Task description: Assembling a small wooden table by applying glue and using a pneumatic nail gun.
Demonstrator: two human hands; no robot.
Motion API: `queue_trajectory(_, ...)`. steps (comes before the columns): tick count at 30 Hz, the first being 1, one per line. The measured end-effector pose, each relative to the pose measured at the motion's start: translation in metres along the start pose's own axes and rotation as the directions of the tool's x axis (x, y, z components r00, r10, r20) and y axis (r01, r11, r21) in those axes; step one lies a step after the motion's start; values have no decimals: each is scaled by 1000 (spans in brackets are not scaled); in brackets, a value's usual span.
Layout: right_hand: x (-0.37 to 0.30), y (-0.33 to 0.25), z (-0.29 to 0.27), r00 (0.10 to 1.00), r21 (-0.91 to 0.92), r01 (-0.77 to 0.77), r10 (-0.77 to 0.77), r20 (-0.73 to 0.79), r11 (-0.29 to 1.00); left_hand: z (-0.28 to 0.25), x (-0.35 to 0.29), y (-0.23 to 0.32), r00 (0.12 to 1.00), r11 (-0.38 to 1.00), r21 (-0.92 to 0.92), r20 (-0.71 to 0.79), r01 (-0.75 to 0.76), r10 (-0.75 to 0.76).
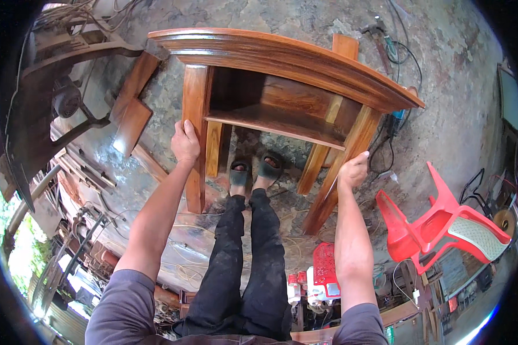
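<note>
In front of me stands a varnished wooden table [282, 52] with a moulded top edge, thick legs and an open shelf [276, 123] below the top. My left hand [185, 141] is wrapped round its near left leg [195, 92]. On the other side, my right hand [354, 170] grips the near right leg [328, 198], its fingers partly hidden. Both arms are stretched forward, and my feet in dark sandals [270, 165] are between the legs.
A red plastic chair [426, 227] is at the right. Wooden boards [133, 123] lie at the left beside a dark machine [34, 109]. A hammer [380, 43] and black cables [406, 52] are on the floor at the far right. Yellowish cord [184, 253] trails near my legs.
</note>
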State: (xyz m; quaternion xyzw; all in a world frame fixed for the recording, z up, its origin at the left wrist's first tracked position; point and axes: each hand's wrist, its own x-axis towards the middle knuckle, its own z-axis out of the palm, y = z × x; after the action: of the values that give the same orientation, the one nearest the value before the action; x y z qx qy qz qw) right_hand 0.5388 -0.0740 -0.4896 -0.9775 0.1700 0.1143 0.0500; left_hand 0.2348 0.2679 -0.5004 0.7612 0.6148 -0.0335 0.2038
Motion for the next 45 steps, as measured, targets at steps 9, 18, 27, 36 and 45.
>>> queue_trajectory(9,5,6,2,999,-2,33,-33,39,999,-5,-7,11,971,977,2,-116,-211,210)
queue_trajectory(18,3,7,4,996,63,86,-85,-16,994,8,-8,95,559,555,127,367,-822,744)
queue_trajectory(27,7,10,6,998,11,47,-47,30,999,36,-1,122,621,612,249,582,-751,525)
queue_trajectory(36,12,19,11,996,70,81,-83,27,994,40,-171,161,402,462,-333,236,-822,885)
queue_trajectory(45,4,11,-2,995,152,66,-77,65,986,108,-185,229,788,939,-326,547,-112,283)
